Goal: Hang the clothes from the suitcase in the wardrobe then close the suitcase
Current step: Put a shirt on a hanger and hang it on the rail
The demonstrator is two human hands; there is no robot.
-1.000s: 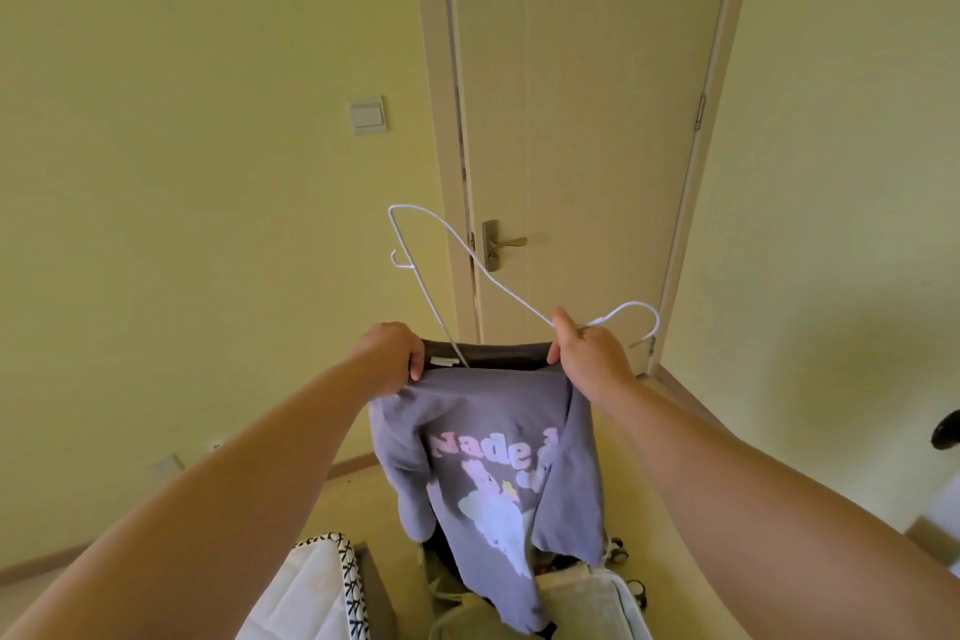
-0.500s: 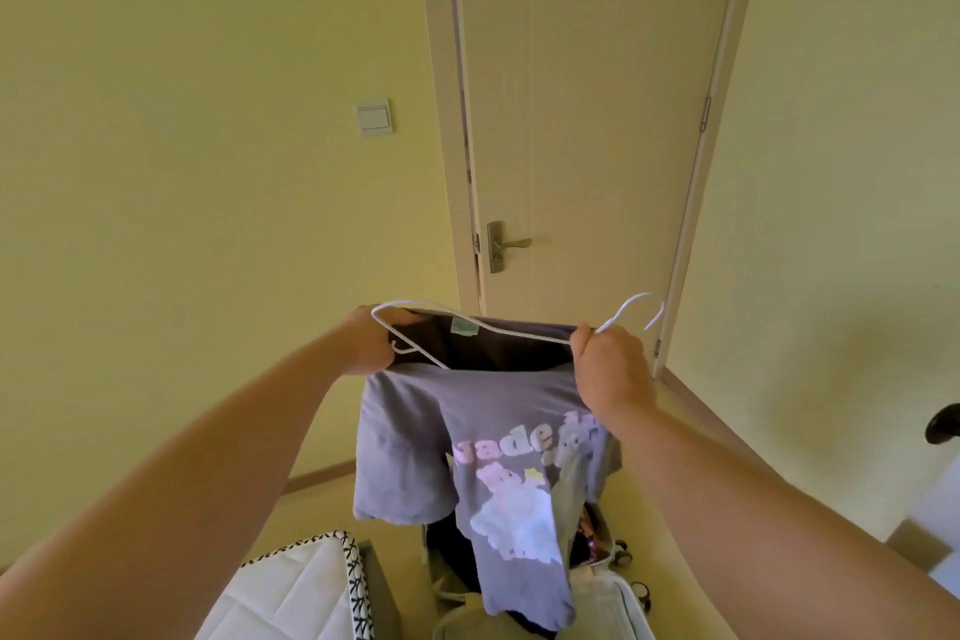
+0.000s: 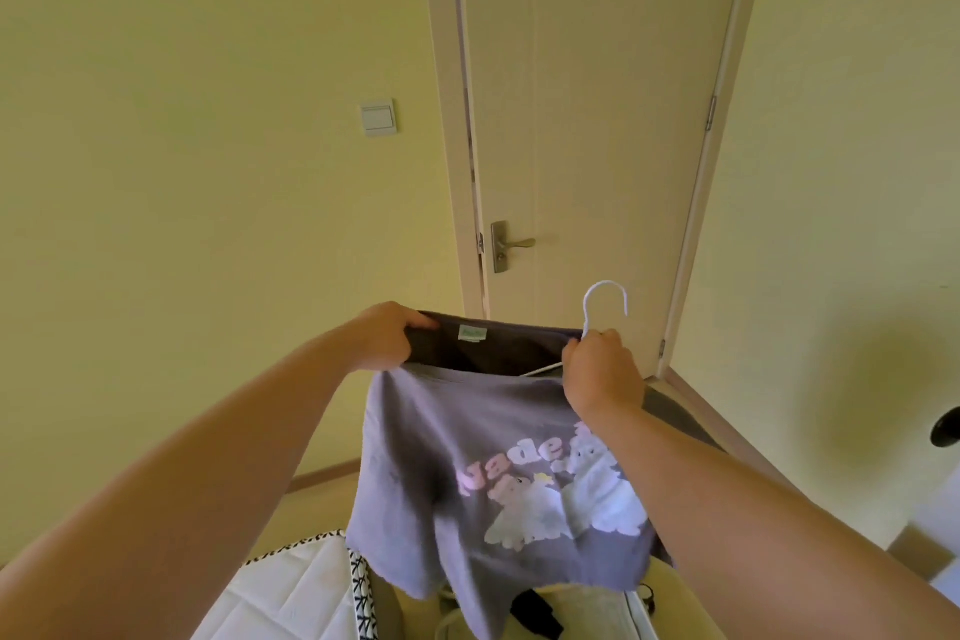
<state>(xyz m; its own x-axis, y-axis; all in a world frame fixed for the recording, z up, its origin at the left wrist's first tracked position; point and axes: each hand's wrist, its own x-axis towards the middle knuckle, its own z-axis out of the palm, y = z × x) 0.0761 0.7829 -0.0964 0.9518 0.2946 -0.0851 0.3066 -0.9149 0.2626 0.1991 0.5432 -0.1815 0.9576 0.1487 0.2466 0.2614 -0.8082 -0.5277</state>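
A purple T-shirt (image 3: 467,437) with pink lettering and white figures hangs in front of me, its neck held wide. My left hand (image 3: 387,335) grips the left side of the neckline. My right hand (image 3: 602,372) grips the right side together with a white wire hanger (image 3: 605,299). The hanger's hook sticks up above my right hand; most of its frame is hidden inside the shirt. Below the shirt, the open suitcase (image 3: 582,608) shows pale clothes and a dark item.
A closed cream door (image 3: 597,120) with a metal handle (image 3: 511,244) stands straight ahead. A light switch (image 3: 378,116) is on the left wall. A white quilted thing with black-patterned trim (image 3: 291,587) lies at the lower left. The wardrobe is out of sight.
The hanger has gone down into the shirt's neck, so only its hook shows now. Both hands have spread the neckline wider, and the shirt has opened out.
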